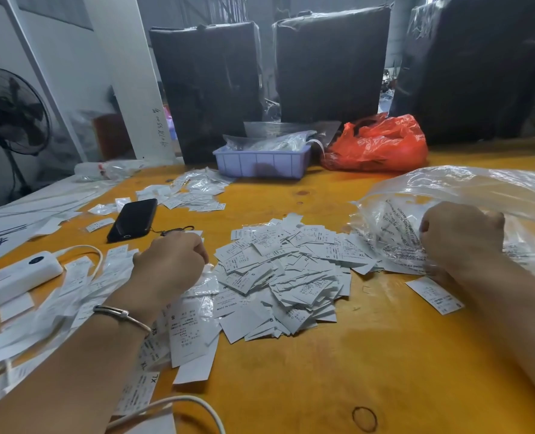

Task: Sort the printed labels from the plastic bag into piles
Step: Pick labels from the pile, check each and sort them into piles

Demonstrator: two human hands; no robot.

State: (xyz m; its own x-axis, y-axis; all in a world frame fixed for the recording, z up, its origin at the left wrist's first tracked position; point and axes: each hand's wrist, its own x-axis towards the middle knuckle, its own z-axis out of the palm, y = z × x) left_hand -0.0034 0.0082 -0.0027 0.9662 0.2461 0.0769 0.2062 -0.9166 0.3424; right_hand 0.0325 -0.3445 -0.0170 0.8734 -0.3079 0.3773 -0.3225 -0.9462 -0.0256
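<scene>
White cable (178,405) loops across the near edge of the table (385,355), closest to me. Near the left edge I note a white power bank (15,277) lying among long paper strips, then a black phone (133,219) set flat further in.

Left hand (169,264), bracelet (122,314) on the wrist, sits knuckles-up with fingers curled at the left fringe of the main label pile (285,277); fingertips hidden from me, so I cannot tell whether it holds a label.

Mid-table the pile spreads between both hands, sizes S and XL readable. A smaller label pile (194,192) lies beyond the phone. Along the far edge: a lilac tray (261,164) of bagged stock, a red plastic bag (378,144), dark wrapped bales (332,64) behind, blocking the view past the table.

Right hand (460,236) is clenched around a bunched fold of the clear plastic bag (466,189), which touches the main pile's right fringe. One stray label (435,294) lies just beside the right forearm.
</scene>
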